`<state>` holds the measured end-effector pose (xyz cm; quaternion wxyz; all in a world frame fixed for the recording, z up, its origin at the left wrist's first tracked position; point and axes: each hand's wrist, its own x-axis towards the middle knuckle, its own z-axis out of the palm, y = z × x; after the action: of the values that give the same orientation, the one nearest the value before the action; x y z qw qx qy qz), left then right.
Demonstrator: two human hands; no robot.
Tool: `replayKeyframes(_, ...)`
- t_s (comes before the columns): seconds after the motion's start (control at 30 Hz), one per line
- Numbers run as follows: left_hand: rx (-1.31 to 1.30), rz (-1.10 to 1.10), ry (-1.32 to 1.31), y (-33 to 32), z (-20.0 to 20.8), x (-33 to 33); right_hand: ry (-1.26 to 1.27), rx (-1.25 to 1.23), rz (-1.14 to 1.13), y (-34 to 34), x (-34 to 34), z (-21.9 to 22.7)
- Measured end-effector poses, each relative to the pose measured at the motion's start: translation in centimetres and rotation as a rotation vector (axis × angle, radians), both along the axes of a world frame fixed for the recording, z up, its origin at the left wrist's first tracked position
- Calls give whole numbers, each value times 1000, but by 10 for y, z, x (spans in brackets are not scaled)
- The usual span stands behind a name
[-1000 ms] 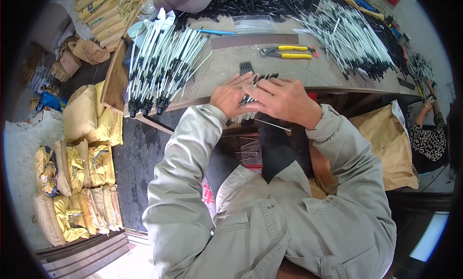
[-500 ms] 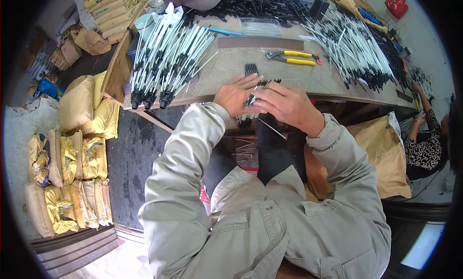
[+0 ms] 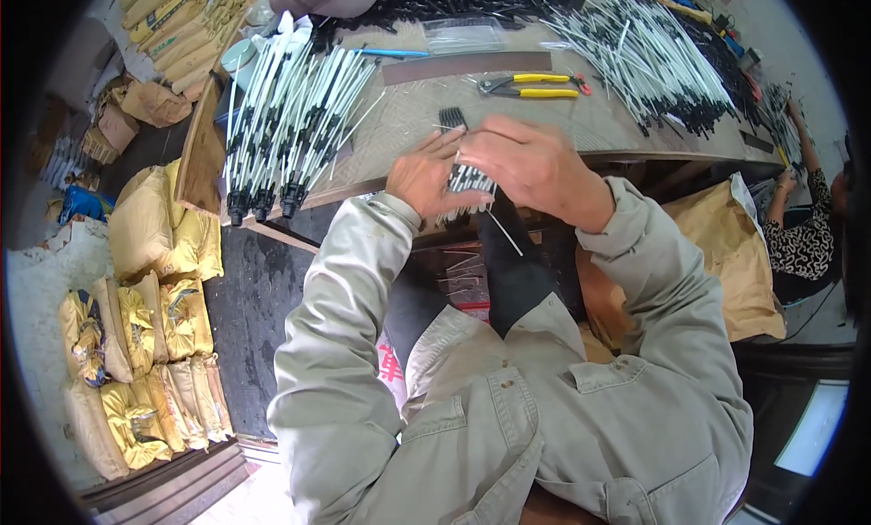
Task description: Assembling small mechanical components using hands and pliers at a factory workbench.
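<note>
My left hand point(image 3: 425, 178) is closed around a bundle of thin white rods with black fittings point(image 3: 470, 177) at the table's near edge. Its thumb lies across the near side and its fingers go behind. Black tips point(image 3: 452, 118) stick out beyond the fingers, side by side. My right hand point(image 3: 535, 166) is curled over the right side of the bundle, with its fingertips against it; their exact grip is partly hidden. One white rod point(image 3: 506, 232) slants out below the bundle, over my lap.
Rod bundles with black ends point(image 3: 295, 126) stand at the table's left; a large rod pile point(image 3: 649, 58) lies right. Yellow-handled pliers point(image 3: 531, 85) and a flat brown strip point(image 3: 467, 68) lie behind my hands. Sacks point(image 3: 145, 343) are stacked left. A person point(image 3: 803, 225) works at far right.
My right hand has lifted slightly and its fingers have drawn back, so more of the bundle's white rods shows. The whole view has shifted a little.
</note>
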<state>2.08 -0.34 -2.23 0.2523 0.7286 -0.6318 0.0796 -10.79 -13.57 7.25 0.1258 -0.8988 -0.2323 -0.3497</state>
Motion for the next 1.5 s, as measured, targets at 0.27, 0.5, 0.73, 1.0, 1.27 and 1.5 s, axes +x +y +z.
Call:
replayKeyframes(0.27, -51, 4, -15, -6, -8, 4, -189, 334, -166, -28, -47, -34)
replayKeyframes(0.5, -38, -24, -13, -11, -10, 9, 234, 325, -335, -24, -57, -160)
replayKeyframes(0.73, -26, -34, 26, -8, -9, 8, 305, 680, 94, -33, 9, -101)
replayKeyframes(1.0, 213, 93, 162, -10, -6, 8, 432, 763, 360, -20, 39, -95)
replayKeyframes(1.27, 1, -52, -43, -8, -15, 6, 387, 930, 178, 1, 20, -93)
replayKeyframes(1.5, -109, -255, 744, -22, 11, -86, 238, 909, 307, -14, -61, -23)
